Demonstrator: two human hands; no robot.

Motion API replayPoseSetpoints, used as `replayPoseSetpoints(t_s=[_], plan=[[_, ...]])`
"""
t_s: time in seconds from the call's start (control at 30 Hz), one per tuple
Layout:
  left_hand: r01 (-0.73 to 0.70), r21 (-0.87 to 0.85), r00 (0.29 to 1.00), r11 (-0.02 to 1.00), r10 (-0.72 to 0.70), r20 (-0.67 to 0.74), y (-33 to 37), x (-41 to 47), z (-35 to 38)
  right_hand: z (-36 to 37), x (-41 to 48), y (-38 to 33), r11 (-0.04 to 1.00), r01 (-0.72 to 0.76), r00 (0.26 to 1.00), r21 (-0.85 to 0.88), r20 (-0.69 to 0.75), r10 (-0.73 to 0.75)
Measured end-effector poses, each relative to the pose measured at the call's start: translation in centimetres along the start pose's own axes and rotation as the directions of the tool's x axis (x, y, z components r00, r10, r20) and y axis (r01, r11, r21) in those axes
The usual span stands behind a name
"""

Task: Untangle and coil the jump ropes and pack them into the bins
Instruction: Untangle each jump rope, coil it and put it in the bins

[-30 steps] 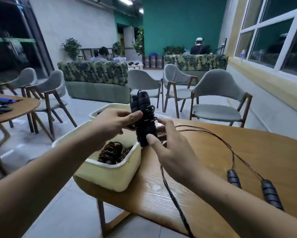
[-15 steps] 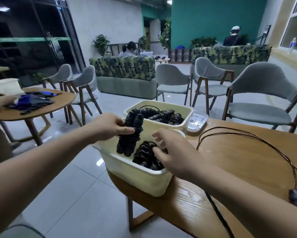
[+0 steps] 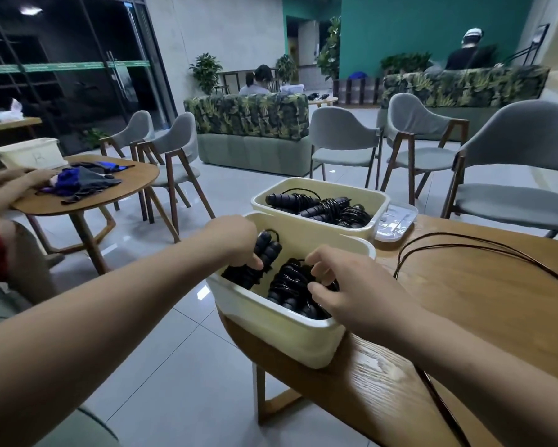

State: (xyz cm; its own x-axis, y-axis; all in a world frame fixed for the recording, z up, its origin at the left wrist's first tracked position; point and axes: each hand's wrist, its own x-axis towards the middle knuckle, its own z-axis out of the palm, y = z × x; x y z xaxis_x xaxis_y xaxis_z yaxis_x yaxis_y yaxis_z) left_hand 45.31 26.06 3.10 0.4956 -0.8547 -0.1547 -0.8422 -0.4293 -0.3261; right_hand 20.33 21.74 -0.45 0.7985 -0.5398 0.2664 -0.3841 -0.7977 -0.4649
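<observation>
Gripped by the left hand point(image 3: 235, 243), a coiled jump rope point(image 3: 258, 253) with black foam handles is shown at the left end of the near bin point(image 3: 271, 330), its handles tilted upward. The right hand point(image 3: 352, 285) is curled round a second coiled rope point(image 3: 287, 285), which lies in the same bin. More black ropes are seen packed in the far bin point(image 3: 316, 185), set just behind the near one. An uncoiled rope point(image 3: 448, 234) is trailed across the wooden table point(image 3: 464, 301) to the right.
</observation>
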Motion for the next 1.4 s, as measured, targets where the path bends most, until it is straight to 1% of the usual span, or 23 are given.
replayPoseSetpoints(t_s=[0.07,0.17,0.23,0.33,0.4,0.5,0.63,0.73,0.83,0.93,1.0,1.07,1.13,1.2,1.27,1.33,1.4], plan=[[-0.047,0.033,0.992,0.998,0.043,0.116,0.4,0.3,0.3,-0.1,0.0,0.0,1.000,-0.005,1.000,0.002,0.006,0.005],[-0.067,-0.069,0.965,0.995,0.082,0.248,0.1,1.2,0.9,0.0,0.0,-0.1,1.000,-0.012,1.000,0.004,0.012,0.012],[-0.073,-0.109,0.951,0.991,0.102,0.293,-0.5,1.5,1.3,0.1,0.1,0.0,1.000,-0.016,1.000,0.004,0.009,0.016],[-0.087,-0.109,0.952,0.990,0.115,0.285,-1.1,1.5,2.2,0.4,0.1,-0.1,1.000,-0.022,1.000,0.007,0.005,0.022],[-0.108,-0.096,0.964,0.990,0.128,0.233,-0.9,1.5,2.7,0.6,0.1,-0.1,1.000,-0.027,1.000,0.015,-0.003,0.027],[-0.135,-0.057,0.983,0.989,0.141,0.116,-0.6,1.0,2.7,0.8,0.0,0.0,0.999,-0.030,1.000,0.025,-0.008,0.030],[-0.136,-0.093,0.988,0.986,0.142,0.065,-0.9,0.5,2.3,0.8,-0.2,0.1,0.996,-0.009,0.999,0.083,-0.048,0.013],[-0.137,-0.094,0.990,0.986,0.139,0.011,-0.9,-0.1,2.2,0.6,-0.7,0.3,0.987,0.037,0.994,0.158,-0.106,-0.021],[-0.166,-0.157,0.983,0.974,0.151,-0.099,0.3,-1.3,1.2,-0.3,-1.9,0.7,0.979,0.074,0.985,0.190,-0.170,-0.042],[-0.211,-0.239,0.955,0.948,0.148,-0.256,2.6,-2.7,-0.5,-1.8,-3.5,1.6,0.974,0.073,0.975,0.214,-0.219,-0.025],[-0.280,-0.374,0.930,0.884,0.152,-0.335,5.0,-3.7,-1.9,-3.3,-4.9,2.4,0.978,0.060,0.971,0.201,-0.238,-0.010],[-0.373,-0.517,0.905,0.770,0.178,-0.387,8.1,-5.1,-3.6,-4.9,-6.7,3.5,0.984,0.035,0.968,0.174,-0.252,0.010],[-0.462,-0.558,0.863,0.689,0.204,-0.463,11.5,-6.4,-5.4,-6.4,-8.8,4.8,0.990,-0.005,0.964,0.144,-0.264,0.044],[-0.523,-0.579,0.831,0.625,0.223,-0.509,15.0,-7.6,-6.6,-7.9,-11.0,6.3,0.992,-0.066,0.958,0.106,-0.270,0.093],[-0.551,-0.598,0.822,0.582,0.256,-0.508,18.6,-8.3,-7.2,-9.2,-13.4,8.0,0.987,-0.143,0.948,0.076,-0.276,0.159],[-0.571,-0.600,0.816,0.560,0.306,-0.490,22.2,-8.8,-7.3,-10.6,-16.0,9.7,0.970,-0.233,0.929,0.076,-0.276,0.244],[-0.567,-0.638,0.824,0.521,0.350,-0.446,25.4,-9.1,-7.1,-11.8,-18.2,11.4,0.943,-0.326,0.903,0.069,-0.272,0.332]])
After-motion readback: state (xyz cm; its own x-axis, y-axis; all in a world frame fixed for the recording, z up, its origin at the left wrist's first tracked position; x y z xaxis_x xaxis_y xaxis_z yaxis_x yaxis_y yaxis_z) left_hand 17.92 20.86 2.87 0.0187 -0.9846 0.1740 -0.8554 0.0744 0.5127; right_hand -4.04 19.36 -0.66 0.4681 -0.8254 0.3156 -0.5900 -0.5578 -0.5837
